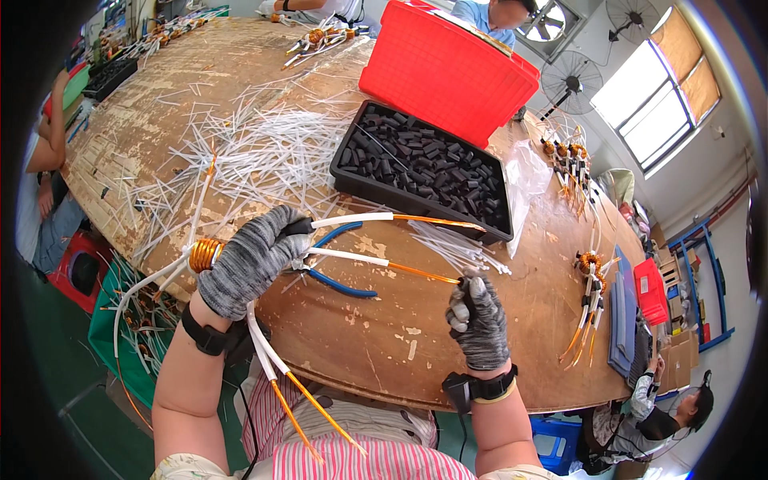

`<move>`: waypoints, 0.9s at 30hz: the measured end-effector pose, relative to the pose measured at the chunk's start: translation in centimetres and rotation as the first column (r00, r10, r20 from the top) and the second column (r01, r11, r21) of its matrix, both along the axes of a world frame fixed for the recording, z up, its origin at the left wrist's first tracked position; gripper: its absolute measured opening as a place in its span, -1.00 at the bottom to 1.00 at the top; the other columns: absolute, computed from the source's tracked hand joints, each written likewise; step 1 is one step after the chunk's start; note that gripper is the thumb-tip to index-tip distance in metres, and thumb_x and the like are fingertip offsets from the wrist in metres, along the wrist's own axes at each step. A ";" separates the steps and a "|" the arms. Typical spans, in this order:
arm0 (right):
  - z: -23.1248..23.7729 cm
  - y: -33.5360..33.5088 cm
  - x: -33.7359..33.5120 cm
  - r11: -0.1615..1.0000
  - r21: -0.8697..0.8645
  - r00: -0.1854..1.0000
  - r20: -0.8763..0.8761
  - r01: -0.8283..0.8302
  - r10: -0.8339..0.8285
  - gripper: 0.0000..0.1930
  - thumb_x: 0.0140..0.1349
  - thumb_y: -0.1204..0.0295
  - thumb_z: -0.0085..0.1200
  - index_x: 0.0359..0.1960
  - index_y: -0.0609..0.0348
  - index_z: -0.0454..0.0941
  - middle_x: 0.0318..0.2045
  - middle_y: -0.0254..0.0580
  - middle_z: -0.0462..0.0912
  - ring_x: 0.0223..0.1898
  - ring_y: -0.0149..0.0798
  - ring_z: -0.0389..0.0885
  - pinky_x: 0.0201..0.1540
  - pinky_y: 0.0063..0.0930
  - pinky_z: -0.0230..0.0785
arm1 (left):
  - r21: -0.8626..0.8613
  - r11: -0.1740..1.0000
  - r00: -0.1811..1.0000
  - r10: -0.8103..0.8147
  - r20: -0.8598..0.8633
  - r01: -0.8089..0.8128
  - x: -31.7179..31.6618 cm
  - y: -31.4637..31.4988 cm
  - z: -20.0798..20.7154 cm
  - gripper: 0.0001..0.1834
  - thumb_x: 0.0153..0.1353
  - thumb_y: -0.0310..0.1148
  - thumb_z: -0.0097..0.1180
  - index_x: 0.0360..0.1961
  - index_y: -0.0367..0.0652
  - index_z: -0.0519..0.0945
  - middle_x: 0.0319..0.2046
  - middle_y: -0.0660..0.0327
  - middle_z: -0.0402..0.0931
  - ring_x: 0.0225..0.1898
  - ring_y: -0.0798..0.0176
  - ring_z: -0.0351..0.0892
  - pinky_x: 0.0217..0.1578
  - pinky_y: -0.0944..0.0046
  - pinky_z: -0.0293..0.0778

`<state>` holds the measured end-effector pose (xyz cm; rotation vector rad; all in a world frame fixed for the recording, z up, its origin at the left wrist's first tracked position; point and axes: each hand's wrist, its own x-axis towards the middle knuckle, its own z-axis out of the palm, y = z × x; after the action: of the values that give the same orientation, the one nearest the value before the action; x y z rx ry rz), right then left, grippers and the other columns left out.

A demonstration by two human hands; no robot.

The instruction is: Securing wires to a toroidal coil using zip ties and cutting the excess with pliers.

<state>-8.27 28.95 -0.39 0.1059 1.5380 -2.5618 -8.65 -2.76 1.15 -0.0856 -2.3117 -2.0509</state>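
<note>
My left hand [254,260], in a grey knitted glove, is closed around the leads of a copper-wound coil [206,255]. White sleeving covers the leads, and bare copper shows at their ends. A black sleeve [300,227] sits at my left fingertips on the upper lead. In my right hand [480,324], also gloved, a small black sleeve [464,288] is pinched at the copper tip of the lower lead [424,273]. Two more leads [300,392] hang down toward my lap. Blue-handled pliers [344,288] lie on the table beneath the held leads.
A black tray [340,178] full of black sleeves stands ahead, before a red bin [448,68]. Loose white ties [272,148] cover the table's [376,344] left middle. Finished-looking coils [590,268] lie at right. Other people sit around the table.
</note>
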 end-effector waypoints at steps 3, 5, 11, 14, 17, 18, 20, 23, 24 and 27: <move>-1.6 -0.8 -0.9 0.928 -0.355 0.985 0.080 -0.117 0.155 -0.75 0.26 0.25 0.05 -0.12 0.08 0.44 -0.48 -0.43 0.40 -0.60 -0.59 0.29 -0.61 -0.73 0.19 | -0.026 1.000 1.000 -0.011 0.011 0.012 -0.3 0.1 0.2 -0.71 0.21 -0.44 0.08 -0.05 -0.32 0.46 -0.23 0.20 0.55 -0.19 0.39 0.48 -0.13 0.41 0.43; -1.3 -2.3 -1.2 0.901 -0.409 0.984 0.036 -0.147 0.177 -0.78 0.26 0.25 0.04 -0.17 0.07 0.45 -0.48 -0.47 0.37 -0.59 -0.59 0.24 -0.60 -0.73 0.17 | -0.043 0.999 1.000 -0.003 0.004 0.003 -0.5 0.0 -0.2 -0.71 0.21 -0.45 0.08 -0.06 -0.32 0.46 -0.23 0.20 0.55 -0.19 0.39 0.49 -0.13 0.41 0.43; -0.4 -4.1 -1.4 0.818 -0.560 0.985 0.021 -0.132 0.173 -0.79 0.29 0.28 0.01 -0.12 0.07 0.46 -0.46 -0.49 0.33 -0.55 -0.56 0.20 -0.56 -0.73 0.17 | -0.073 0.997 1.000 -0.013 -0.014 0.012 -0.8 -0.7 -0.7 -0.72 0.21 -0.46 0.07 -0.05 -0.32 0.47 -0.23 0.20 0.55 -0.19 0.39 0.49 -0.12 0.40 0.44; -1.4 -5.1 -1.2 0.757 -0.621 0.972 -0.026 -0.200 0.236 -0.75 0.29 0.31 0.01 -0.05 0.08 0.45 -0.44 -0.49 0.36 -0.53 -0.56 0.24 -0.54 -0.73 0.19 | -0.026 1.000 1.000 -0.016 -0.020 0.016 -0.7 -0.5 -0.5 -0.71 0.21 -0.47 0.07 -0.05 -0.32 0.46 -0.22 0.20 0.55 -0.19 0.39 0.49 -0.12 0.39 0.44; -0.2 -7.4 -0.6 0.971 -0.204 0.992 0.003 -0.123 0.126 -0.70 0.28 0.35 0.03 0.03 0.10 0.42 -0.38 -0.46 0.43 -0.49 -0.58 0.28 -0.50 -0.74 0.23 | -0.063 0.998 1.000 -0.025 0.008 0.025 -0.6 -0.8 -0.4 -0.71 0.21 -0.47 0.08 -0.05 -0.33 0.46 -0.21 0.19 0.56 -0.18 0.38 0.50 -0.11 0.39 0.45; 0.0 -8.0 -0.4 0.986 -0.107 0.992 0.015 -0.126 0.128 -0.63 0.26 0.38 0.05 0.09 0.13 0.38 -0.32 -0.40 0.48 -0.49 -0.60 0.31 -0.50 -0.77 0.24 | -0.067 0.997 1.000 -0.025 -0.010 0.024 -0.7 -0.8 -0.7 -0.70 0.20 -0.47 0.08 -0.04 -0.33 0.46 -0.21 0.18 0.56 -0.18 0.38 0.50 -0.11 0.38 0.45; 0.1 -8.6 -0.8 0.990 -0.081 0.993 -0.026 -0.118 0.116 -0.63 0.26 0.39 0.06 0.09 0.14 0.38 -0.30 -0.38 0.50 -0.51 -0.61 0.31 -0.51 -0.78 0.24 | -0.062 0.997 0.999 -0.037 -0.005 0.037 -0.7 -0.8 -0.4 -0.69 0.20 -0.46 0.10 -0.04 -0.34 0.46 -0.21 0.16 0.56 -0.18 0.37 0.50 -0.10 0.37 0.45; 0.2 -8.8 -1.3 0.999 0.020 0.996 -0.077 -0.046 0.047 -0.65 0.24 0.39 0.07 0.05 0.19 0.41 -0.29 -0.35 0.55 -0.57 -0.63 0.32 -0.58 -0.80 0.22 | -0.045 0.998 0.998 -0.053 -0.041 0.051 -0.5 -0.6 -0.4 -0.69 0.19 -0.46 0.10 -0.05 -0.35 0.46 -0.21 0.14 0.57 -0.18 0.36 0.51 -0.10 0.37 0.45; 0.0 -8.7 -1.5 0.996 0.088 0.994 -0.105 -0.026 0.035 -0.67 0.24 0.40 0.08 0.03 0.18 0.43 -0.30 -0.35 0.57 -0.59 -0.63 0.32 -0.60 -0.79 0.21 | -0.057 0.996 0.998 -0.063 -0.001 0.063 -0.7 -0.7 -0.2 -0.70 0.20 -0.46 0.09 -0.05 -0.36 0.45 -0.21 0.12 0.56 -0.17 0.34 0.51 -0.10 0.36 0.44; 0.7 -9.2 -1.3 0.988 0.152 0.987 -0.158 0.016 0.008 -0.74 0.23 0.40 0.09 -0.06 0.17 0.47 -0.34 -0.34 0.60 -0.63 -0.64 0.31 -0.62 -0.79 0.20 | -0.110 0.992 0.998 -0.068 0.013 0.069 -0.6 -0.8 -0.1 -0.71 0.20 -0.47 0.07 -0.06 -0.36 0.45 -0.20 0.12 0.56 -0.16 0.33 0.51 -0.09 0.36 0.43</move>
<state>-9.56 19.76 0.29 -0.0802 1.7921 -2.5053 -9.30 -3.60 1.07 -0.1626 -2.4594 -1.9561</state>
